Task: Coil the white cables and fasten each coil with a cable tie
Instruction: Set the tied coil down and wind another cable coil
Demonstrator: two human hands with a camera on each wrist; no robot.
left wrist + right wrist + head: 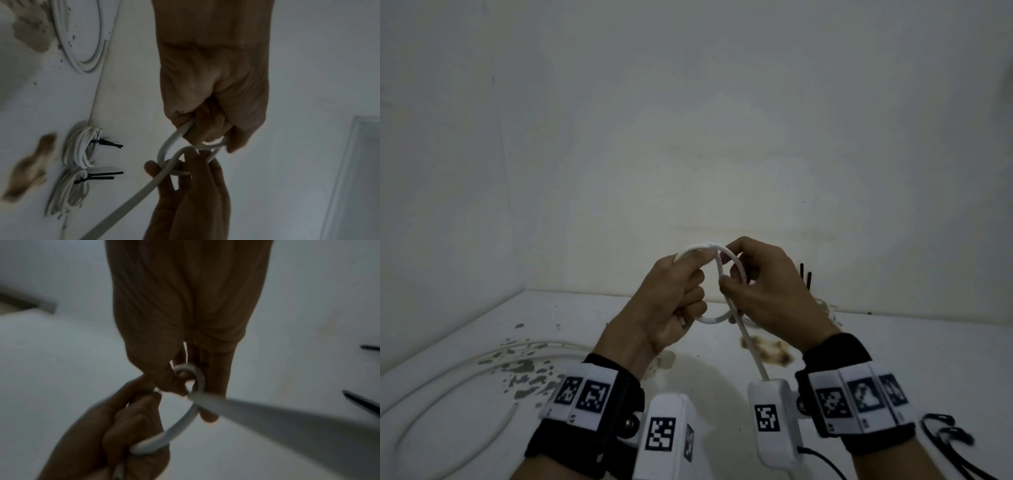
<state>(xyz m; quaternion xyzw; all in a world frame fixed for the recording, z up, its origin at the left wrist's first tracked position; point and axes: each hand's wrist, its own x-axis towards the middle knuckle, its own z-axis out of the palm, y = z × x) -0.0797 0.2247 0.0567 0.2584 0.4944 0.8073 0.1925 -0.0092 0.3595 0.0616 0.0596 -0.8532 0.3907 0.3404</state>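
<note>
- Table [465, 342]: flat white top, meeting plain white walls along its far and left edges; peeling brown and grey patches mar the paint. The middle of the top, below the raised hands, is open surface.
- Loose white cable [448, 383]: round, smooth-jacketed, lying in broad slack loops on the left part of the table, well apart from the hands.
- Two finished coils [80, 146]: tight oval bundles of white cable lying side by side on the table, each cinched by a black cable tie [107, 143] whose tail sticks out sideways. In the head view they are mostly hidden behind the right hand.
- Left hand [671, 305]: raised above the table, fingers curled tightly round the white cable in hand [743, 335], holding one small round loop of it.
- Right hand [767, 291]: just beside the left, thumb and fingers pinching the same loop where the cable crosses itself; the tail runs down toward the person.
- Spare black ties [945, 431]: thin looped strips near the table's right front edge; blurred, so their count is uncertain.
</note>
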